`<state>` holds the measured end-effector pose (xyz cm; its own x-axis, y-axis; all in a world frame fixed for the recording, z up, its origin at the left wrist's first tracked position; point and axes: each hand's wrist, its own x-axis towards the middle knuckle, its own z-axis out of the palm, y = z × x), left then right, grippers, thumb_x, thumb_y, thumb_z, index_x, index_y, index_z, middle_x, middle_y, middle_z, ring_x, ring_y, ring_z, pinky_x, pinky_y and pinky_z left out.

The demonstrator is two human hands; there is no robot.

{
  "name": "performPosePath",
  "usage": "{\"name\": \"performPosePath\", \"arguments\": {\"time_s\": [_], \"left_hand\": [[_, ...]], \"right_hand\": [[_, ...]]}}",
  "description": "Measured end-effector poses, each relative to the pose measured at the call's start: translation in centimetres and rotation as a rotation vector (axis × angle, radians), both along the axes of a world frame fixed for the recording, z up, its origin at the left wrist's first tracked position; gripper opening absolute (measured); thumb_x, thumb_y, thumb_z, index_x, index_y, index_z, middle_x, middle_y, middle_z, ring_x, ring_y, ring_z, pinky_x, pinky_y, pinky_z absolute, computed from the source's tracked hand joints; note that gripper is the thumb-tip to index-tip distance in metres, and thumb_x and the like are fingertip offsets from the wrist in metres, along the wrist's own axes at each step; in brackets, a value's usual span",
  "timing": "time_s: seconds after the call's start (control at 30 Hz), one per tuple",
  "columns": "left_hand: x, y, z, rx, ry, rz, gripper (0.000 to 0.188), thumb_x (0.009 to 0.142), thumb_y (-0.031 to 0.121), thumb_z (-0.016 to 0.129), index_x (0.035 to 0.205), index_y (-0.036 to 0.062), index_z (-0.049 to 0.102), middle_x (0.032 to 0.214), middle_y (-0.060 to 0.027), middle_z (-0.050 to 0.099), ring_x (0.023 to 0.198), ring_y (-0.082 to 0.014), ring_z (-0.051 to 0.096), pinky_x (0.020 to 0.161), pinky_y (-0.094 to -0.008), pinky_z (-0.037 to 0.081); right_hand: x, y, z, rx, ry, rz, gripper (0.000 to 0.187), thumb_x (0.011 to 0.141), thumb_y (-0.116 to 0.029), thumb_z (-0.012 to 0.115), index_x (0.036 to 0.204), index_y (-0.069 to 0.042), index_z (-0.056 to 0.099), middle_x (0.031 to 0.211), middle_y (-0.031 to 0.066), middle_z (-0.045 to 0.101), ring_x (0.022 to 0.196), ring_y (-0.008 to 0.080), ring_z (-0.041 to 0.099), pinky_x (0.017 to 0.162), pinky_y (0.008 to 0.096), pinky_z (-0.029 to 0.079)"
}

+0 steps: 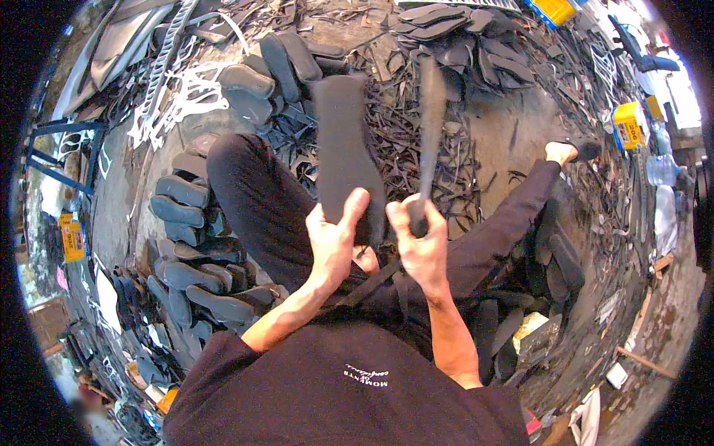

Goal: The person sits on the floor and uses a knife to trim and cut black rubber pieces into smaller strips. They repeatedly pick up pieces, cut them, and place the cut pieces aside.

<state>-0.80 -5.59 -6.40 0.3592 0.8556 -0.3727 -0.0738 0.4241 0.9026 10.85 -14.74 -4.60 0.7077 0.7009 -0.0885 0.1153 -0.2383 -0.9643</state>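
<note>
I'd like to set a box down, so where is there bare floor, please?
Bare floor shows between the dark scraps and the outstretched right foot; another patch lies left of the stacked soles. Scraps crowd the middle; more soles crowd the lower left.

White lettering stands on the chest of the dark shirt — short lines, upside down in this view, mixing capitals with a slanted script. A yellow container at the left bears dark printed characters, digits among them; so does a yellow-and-blue container at the right — small, but partly readable.
</note>
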Motion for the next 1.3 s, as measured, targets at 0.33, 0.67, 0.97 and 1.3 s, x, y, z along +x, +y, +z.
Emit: {"name": "performPosePath", "arguments": {"time_s": [0.33, 0.67, 0.97, 1.3], "left_hand": [[0.9, 3.1, 3.1, -0.214, -0.296, 0.498, 0.059, 0.088, 0.034, 0.092, 0.129, 0.0011, 0.065, 0.117, -0.0051, 0.07, 0.105, -0.017, 0.065, 0.094, -0.0353, 0.052], [0.3, 3.4, 4.6, -0.283, -0.336, 0.415, 0.047, 0.094, 0.038, 0.085, 0.124, 0.008, 0.066, 0.111, -0.0025, 0.072, 0.099, -0.0175, 0.068, 0.089, -0.0381, 0.055], [-1.6, 2.5, 3.6, -0.304, -0.243, 0.346, 0.047, 0.091, 0.036, 0.087, 0.123, 0.0074, 0.068, 0.11, -0.003, 0.073, 0.094, -0.0166, 0.071, 0.082, -0.0373, 0.058], [-6.8, 3.2, 2.8, -0.287, -0.155, 0.198, 0.041, 0.093, 0.026, 0.085, 0.12, 0.0009, 0.069, 0.111, -0.0079, 0.076, 0.091, -0.0206, 0.075, 0.081, -0.036, 0.061]], "right_hand": [[-5.6, -5.0, -0.7, -0.17, -0.176, 0.168, 0.039, 0.11, -0.041, 0.053, 0.114, -0.004, 0.061, 0.074, 0.0236, 0.065, 0.065, 0.0441, 0.069, 0.059, 0.0503, 0.051], [-6.2, -8.0, -0.3, -0.239, -0.153, 0.184, 0.038, 0.112, -0.042, 0.05, 0.112, -0.005, 0.061, 0.07, 0.0201, 0.06, 0.062, 0.0412, 0.066, 0.057, 0.0486, 0.048], [-4.6, -3.0, 1.5, -0.234, -0.148, 0.271, 0.043, 0.113, -0.046, 0.047, 0.105, -0.005, 0.061, 0.077, 0.0247, 0.067, 0.073, 0.0496, 0.069, 0.063, 0.0517, 0.052], [-2.0, 6.7, 2.3, -0.222, 0.123, 0.498, 0.047, 0.113, -0.045, 0.049, 0.103, 0.0, 0.06, 0.082, 0.0311, 0.063, 0.085, 0.056, 0.062, 0.069, 0.0531, 0.049]]}}
